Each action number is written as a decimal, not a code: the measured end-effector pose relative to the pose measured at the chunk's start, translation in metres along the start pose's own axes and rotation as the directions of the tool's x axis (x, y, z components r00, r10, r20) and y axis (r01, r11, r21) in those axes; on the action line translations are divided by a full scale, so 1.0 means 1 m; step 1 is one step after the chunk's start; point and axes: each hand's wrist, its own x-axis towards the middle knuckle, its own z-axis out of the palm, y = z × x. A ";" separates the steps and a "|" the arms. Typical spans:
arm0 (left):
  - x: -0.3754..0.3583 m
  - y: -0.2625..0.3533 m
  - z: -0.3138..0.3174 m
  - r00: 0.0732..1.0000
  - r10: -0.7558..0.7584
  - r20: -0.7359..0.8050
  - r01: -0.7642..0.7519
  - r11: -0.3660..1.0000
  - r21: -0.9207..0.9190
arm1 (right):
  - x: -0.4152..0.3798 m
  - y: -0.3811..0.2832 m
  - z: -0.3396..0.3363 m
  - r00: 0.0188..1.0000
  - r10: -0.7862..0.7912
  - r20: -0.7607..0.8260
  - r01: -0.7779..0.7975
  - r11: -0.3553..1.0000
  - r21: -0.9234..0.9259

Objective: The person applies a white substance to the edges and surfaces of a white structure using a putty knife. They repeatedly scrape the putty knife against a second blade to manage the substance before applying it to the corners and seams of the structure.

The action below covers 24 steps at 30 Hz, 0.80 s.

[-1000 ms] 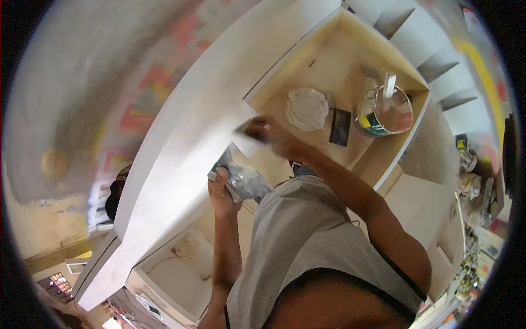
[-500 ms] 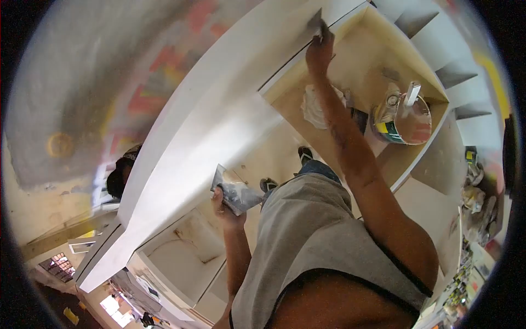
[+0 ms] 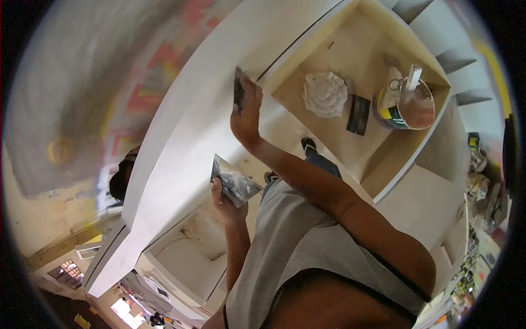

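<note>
My right hand [image 3: 248, 118] is closed around a putty knife [image 3: 239, 90], its dark blade lying against the white panel [image 3: 189, 118]. Lower down, in front of my body, my left hand [image 3: 227, 207] grips a wide metal plate [image 3: 233, 181] smeared with pale and grey putty. The panel's long white face runs diagonally past both hands. Beside my right hand, a dark seam [image 3: 296, 44] follows the edge of an open wooden compartment [image 3: 312, 57].
In the compartment lie a white rosette-shaped piece [image 3: 325, 94], a dark flat block [image 3: 358, 115] and a bucket [image 3: 422, 112] with a tool standing in it. Another person's dark-haired head [image 3: 119, 181] shows behind the panel. Assorted clutter [image 3: 479, 181] lies at the far right.
My right hand has swept the putty knife along the panel, left and down toward my other hand, uncovering the rosette and dark block. My left hand has hardly moved.
</note>
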 end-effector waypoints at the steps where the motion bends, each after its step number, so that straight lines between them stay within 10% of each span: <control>1: 0.002 0.001 0.003 0.999 -0.008 -0.035 0.008 1.000 0.002 | -0.007 -0.004 0.002 1.000 0.008 0.006 -0.008 1.000 0.020; 6: 0.024 0.002 -0.004 0.998 -0.048 0.045 0.049 0.999 -0.017 | -0.027 -0.003 -0.033 0.959 0.004 0.282 0.008 0.999 -0.040; 8: 0.029 0.000 0.000 0.997 -0.060 0.046 0.061 0.998 -0.021 | -0.032 -0.007 -0.062 0.835 0.039 0.550 -0.194 0.954 0.227; 13: 0.047 -0.009 0.018 0.973 -0.204 0.104 0.219 0.962 -0.161 | -0.047 -0.059 -0.122 0.876 -0.089 0.474 -0.119 0.913 0.391; 14: 0.048 -0.016 0.015 0.968 -0.182 0.174 0.210 0.965 -0.157 | -0.067 -0.022 -0.114 0.692 0.074 0.718 -0.552 0.695 0.460; 17: 0.045 -0.012 0.058 0.971 -0.199 0.133 0.201 0.980 0.005 | -0.058 -0.015 -0.128 0.883 -0.150 0.444 -0.078 0.887 0.454; 19: 0.046 -0.006 0.068 0.969 -0.097 0.228 0.052 0.979 0.195 | -0.017 -0.001 -0.162 0.740 -0.076 0.669 0.080 0.996 0.025; 22: 0.059 0.000 0.081 0.925 -0.061 0.376 -0.027 0.974 0.225 | 0.003 -0.005 -0.196 0.892 -0.031 0.451 -0.007 0.997 0.082; 23: 0.060 0.000 0.090 0.927 -0.009 0.374 -0.069 0.979 0.192 | 0.009 -0.019 -0.202 0.884 0.316 0.346 -0.451 0.772 0.448; 24: 0.065 -0.005 0.097 0.871 0.061 0.487 -0.167 0.970 0.177 | 0.018 -0.031 -0.208 0.693 0.612 0.381 -0.628 0.254 0.736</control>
